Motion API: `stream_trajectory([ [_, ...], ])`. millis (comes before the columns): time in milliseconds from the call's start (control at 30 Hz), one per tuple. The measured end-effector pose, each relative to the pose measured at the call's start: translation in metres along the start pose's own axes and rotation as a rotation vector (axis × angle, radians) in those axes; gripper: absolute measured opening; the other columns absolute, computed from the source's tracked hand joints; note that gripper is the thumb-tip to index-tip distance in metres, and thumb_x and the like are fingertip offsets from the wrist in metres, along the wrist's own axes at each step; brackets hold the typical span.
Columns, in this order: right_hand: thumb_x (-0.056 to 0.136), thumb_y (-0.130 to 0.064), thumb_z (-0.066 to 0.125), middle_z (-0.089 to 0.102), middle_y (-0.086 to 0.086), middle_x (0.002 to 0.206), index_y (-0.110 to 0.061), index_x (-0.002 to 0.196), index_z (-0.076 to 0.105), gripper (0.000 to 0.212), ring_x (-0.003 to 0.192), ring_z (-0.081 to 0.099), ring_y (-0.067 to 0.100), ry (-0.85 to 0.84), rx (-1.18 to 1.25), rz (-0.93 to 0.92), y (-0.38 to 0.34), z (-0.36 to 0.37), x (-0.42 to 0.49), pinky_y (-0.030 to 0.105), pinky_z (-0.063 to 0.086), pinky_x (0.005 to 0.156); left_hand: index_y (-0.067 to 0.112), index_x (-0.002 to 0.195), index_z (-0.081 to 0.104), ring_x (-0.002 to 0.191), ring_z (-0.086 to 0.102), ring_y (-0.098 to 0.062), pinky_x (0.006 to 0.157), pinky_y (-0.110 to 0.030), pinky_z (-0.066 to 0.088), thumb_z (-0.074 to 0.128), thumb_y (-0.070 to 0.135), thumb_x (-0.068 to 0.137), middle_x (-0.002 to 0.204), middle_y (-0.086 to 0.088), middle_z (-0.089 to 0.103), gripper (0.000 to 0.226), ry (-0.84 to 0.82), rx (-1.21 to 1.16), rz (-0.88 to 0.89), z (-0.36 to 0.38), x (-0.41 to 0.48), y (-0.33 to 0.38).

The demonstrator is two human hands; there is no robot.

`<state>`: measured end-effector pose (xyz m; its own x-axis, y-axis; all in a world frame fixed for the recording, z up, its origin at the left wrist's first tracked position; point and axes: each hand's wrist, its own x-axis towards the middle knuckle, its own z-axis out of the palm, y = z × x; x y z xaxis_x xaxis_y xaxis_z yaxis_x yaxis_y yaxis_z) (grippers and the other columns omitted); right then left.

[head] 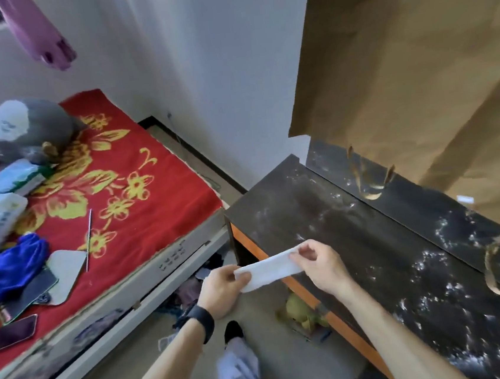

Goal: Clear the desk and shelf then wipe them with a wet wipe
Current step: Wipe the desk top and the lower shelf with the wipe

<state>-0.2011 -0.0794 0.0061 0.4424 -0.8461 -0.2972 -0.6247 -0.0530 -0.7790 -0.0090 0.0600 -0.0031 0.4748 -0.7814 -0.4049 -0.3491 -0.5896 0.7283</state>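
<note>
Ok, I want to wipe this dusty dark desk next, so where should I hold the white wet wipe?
The white wet wipe is a folded strip stretched between the left hand and right hand, each pinching one short end. Probably regrip with one hand flat over its middle from above, since the long flat face can then press down on the dusty dark desk.

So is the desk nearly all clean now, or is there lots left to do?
The clearing looks done: nothing stands on the dark desk top, and loose things lie on the bed. Right now the left hand and right hand stretch out a white wet wipe between them, above the desk's edge. The wiping is still left: white dusty specks cover the desk. The shelf can't be made out.
</note>
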Motion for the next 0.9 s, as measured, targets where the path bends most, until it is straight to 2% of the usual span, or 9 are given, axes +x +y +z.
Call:
stream_trajectory([
  [167, 0.095, -0.029, 0.058, 0.064, -0.014, 0.089, -0.026, 0.102, 0.064, 0.009, 0.084, 0.061, 0.006, -0.032, -0.079, 0.059, -0.039, 0.047, 0.113, 0.005, 0.039, 0.060, 0.023, 0.095, 0.069, 0.081, 0.068, -0.016, 0.072, -0.030, 0.053, 0.060, 0.041, 0.090, 0.089, 0.001, 0.073, 0.020, 0.013, -0.153, -0.188, -0.015, 0.097, -0.029],
  [300, 0.099, -0.027, 0.054, 0.065, -0.007, 0.101, -0.022, 0.112, 0.063, 0.017, 0.098, 0.064, 0.013, -0.019, -0.154, 0.109, -0.069, 0.084, 0.201, 0.021, 0.051, 0.082, 0.022, 0.093, 0.070, 0.084, 0.067, -0.024, 0.079, -0.036, 0.055, 0.051, 0.043, 0.091, 0.088, -0.004, 0.072, 0.029, -0.059, -0.101, -0.244, -0.030, 0.176, -0.038],
  [400, 0.100, -0.033, 0.052, 0.061, -0.002, 0.128, -0.023, 0.132, 0.053, 0.034, 0.121, 0.058, 0.019, -0.029, -0.195, 0.157, -0.077, 0.106, 0.246, 0.031, 0.051, 0.097, 0.015, 0.118, 0.064, 0.095, 0.063, -0.020, 0.083, -0.030, 0.050, 0.049, 0.040, 0.098, 0.107, -0.004, 0.068, 0.035, -0.279, 0.045, -0.226, -0.037, 0.220, -0.035],
  [467, 0.101, -0.036, 0.046, 0.046, 0.003, 0.149, -0.017, 0.147, 0.039, 0.050, 0.137, 0.042, 0.023, 0.023, -0.324, 0.203, -0.069, 0.124, 0.256, 0.034, 0.040, 0.109, 0.014, 0.141, 0.044, 0.117, 0.055, -0.024, 0.094, -0.030, 0.045, 0.048, 0.043, 0.097, 0.134, -0.008, 0.056, 0.053, -0.391, 0.190, -0.204, -0.041, 0.244, -0.041],
  [567, 0.104, -0.029, 0.032, 0.021, 0.010, 0.163, -0.004, 0.154, 0.024, 0.056, 0.150, 0.023, 0.023, 0.062, -0.529, 0.204, -0.055, 0.165, 0.235, 0.034, 0.023, 0.120, 0.019, 0.156, 0.009, 0.145, 0.025, -0.027, 0.115, -0.039, 0.029, 0.040, 0.033, 0.098, 0.162, -0.006, 0.018, 0.067, -0.375, 0.452, -0.094, -0.057, 0.268, -0.054],
  [667, 0.097, -0.033, 0.031, 0.023, 0.014, 0.159, 0.001, 0.149, 0.034, 0.063, 0.146, 0.033, 0.028, 0.083, -0.554, 0.156, -0.047, 0.205, 0.227, 0.046, 0.030, 0.117, 0.026, 0.155, -0.012, 0.152, 0.000, -0.018, 0.122, -0.044, 0.009, 0.038, 0.022, 0.097, 0.163, 0.006, -0.014, 0.076, -0.350, 0.713, 0.202, -0.068, 0.286, -0.060],
  [733, 0.101, -0.040, 0.025, 0.017, 0.013, 0.162, -0.003, 0.154, 0.025, 0.065, 0.151, 0.018, 0.027, 0.094, -0.558, 0.160, -0.047, 0.224, 0.234, 0.048, 0.017, 0.122, 0.018, 0.156, 0.001, 0.150, 0.016, -0.021, 0.119, -0.046, 0.010, 0.057, 0.028, 0.085, 0.163, 0.002, 0.001, 0.091, -0.297, 0.855, 0.466, -0.072, 0.297, -0.064],
  [800, 0.104, -0.045, 0.014, 0.010, 0.011, 0.165, -0.006, 0.156, 0.016, 0.065, 0.153, 0.005, 0.024, 0.102, -0.611, 0.169, -0.041, 0.231, 0.238, 0.047, 0.005, 0.119, 0.012, 0.151, 0.027, 0.139, 0.041, -0.022, 0.114, -0.048, 0.021, 0.071, 0.040, 0.066, 0.157, -0.004, 0.034, 0.101, -0.374, 0.988, 0.541, -0.068, 0.308, -0.069],
  [900, 0.105, -0.046, 0.015, 0.012, 0.007, 0.165, -0.008, 0.156, 0.016, 0.064, 0.154, 0.005, 0.020, 0.139, -0.655, 0.193, -0.009, 0.214, 0.215, 0.047, 0.008, 0.120, 0.014, 0.151, 0.033, 0.140, 0.038, -0.018, 0.117, -0.046, 0.008, 0.053, 0.043, 0.078, 0.154, -0.002, 0.039, 0.081, -0.509, 1.024, 0.612, -0.059, 0.311, -0.064],
])
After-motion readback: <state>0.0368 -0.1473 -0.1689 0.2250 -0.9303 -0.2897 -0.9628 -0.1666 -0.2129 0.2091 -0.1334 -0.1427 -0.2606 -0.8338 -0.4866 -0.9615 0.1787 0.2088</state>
